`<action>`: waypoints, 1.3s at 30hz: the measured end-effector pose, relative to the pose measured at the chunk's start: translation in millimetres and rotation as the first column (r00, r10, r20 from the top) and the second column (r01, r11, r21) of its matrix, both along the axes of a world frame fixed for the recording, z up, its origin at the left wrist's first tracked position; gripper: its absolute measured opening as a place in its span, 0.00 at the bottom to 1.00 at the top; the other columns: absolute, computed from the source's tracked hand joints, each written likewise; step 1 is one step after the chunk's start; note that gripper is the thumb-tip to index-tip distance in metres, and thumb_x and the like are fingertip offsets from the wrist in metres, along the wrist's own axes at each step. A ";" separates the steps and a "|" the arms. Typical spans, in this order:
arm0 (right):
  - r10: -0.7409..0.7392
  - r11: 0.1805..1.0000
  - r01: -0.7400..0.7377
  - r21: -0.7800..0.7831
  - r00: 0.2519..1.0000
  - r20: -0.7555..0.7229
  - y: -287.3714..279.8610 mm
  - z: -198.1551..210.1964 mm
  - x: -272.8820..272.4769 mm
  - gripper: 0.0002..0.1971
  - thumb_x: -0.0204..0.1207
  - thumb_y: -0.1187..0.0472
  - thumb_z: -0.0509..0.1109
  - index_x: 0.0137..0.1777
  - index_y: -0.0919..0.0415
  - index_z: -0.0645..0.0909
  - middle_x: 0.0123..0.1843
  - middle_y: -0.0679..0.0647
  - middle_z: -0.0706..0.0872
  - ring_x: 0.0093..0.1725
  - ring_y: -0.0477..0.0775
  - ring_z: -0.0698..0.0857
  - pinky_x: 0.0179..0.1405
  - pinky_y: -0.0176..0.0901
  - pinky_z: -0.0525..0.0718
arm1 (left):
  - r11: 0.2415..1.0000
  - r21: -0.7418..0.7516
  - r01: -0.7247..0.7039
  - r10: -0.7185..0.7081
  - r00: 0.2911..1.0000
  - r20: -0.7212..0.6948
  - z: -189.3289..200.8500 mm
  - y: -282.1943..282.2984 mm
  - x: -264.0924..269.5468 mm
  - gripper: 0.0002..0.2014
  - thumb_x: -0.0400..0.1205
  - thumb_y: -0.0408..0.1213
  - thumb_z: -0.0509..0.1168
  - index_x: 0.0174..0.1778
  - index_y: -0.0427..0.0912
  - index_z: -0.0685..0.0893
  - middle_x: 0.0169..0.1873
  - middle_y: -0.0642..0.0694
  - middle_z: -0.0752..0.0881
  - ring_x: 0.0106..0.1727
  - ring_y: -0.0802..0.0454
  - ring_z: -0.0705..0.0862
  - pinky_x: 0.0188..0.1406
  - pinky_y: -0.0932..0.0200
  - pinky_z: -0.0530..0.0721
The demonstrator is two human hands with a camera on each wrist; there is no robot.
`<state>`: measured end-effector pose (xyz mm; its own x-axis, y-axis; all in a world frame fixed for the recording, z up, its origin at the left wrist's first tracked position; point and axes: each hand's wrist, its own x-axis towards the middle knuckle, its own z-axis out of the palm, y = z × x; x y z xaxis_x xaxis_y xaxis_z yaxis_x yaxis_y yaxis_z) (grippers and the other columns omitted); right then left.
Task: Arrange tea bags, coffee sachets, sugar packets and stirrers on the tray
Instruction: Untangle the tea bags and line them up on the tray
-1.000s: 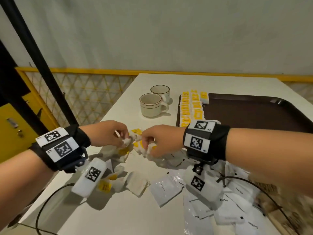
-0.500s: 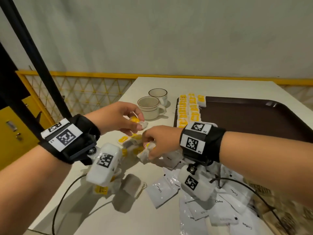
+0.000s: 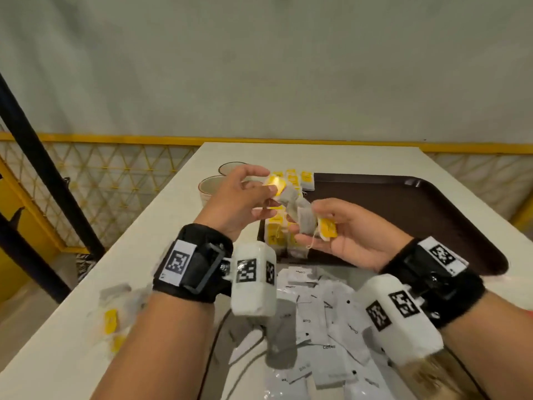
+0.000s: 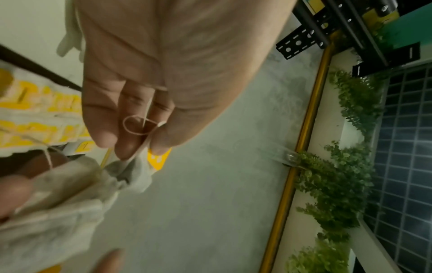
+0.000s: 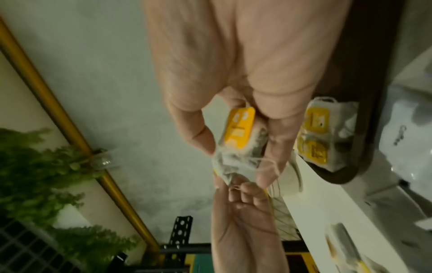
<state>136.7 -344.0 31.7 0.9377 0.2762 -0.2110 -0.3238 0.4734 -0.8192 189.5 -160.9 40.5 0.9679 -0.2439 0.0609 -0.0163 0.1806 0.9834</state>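
Above the near left corner of the dark brown tray [image 3: 403, 215], both hands hold tea bags in the air. My left hand [image 3: 266, 183] pinches a tea bag's yellow tag [image 3: 275, 183] and string; the left wrist view shows the string looped at the fingertips [image 4: 131, 147]. My right hand [image 3: 310, 220], palm up, grips tea bags [image 3: 301, 217] with a yellow tag [image 5: 240, 127] on top. The bags of the two hands touch or hang together. Several tea bags [image 3: 274, 238] lie in rows along the tray's left side.
Two cups [image 3: 209, 186] stand left of the tray, partly behind my left hand. A heap of white coffee sachets [image 3: 317, 316] lies on the table near me. Loose tea bags [image 3: 112, 319] lie at the near left. A yellow railing [image 3: 115, 138] runs beyond the table's far edge.
Both hands have lifted off the loose pile on the table with tea bags and risen toward the tray. My right hand has turned palm up.
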 end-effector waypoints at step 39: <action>-0.191 0.956 0.221 -0.194 0.968 0.164 -18.1 -27.9 -25.4 0.12 0.72 0.75 0.71 0.53 0.67 0.77 0.44 0.61 0.84 0.34 0.50 0.88 0.35 0.37 0.88 | 0.985 0.136 -0.104 0.081 0.984 0.161 -42.5 -35.9 -17.6 0.02 0.77 0.34 0.72 0.40 0.42 0.90 0.39 0.42 0.89 0.41 0.50 0.83 0.50 0.50 0.81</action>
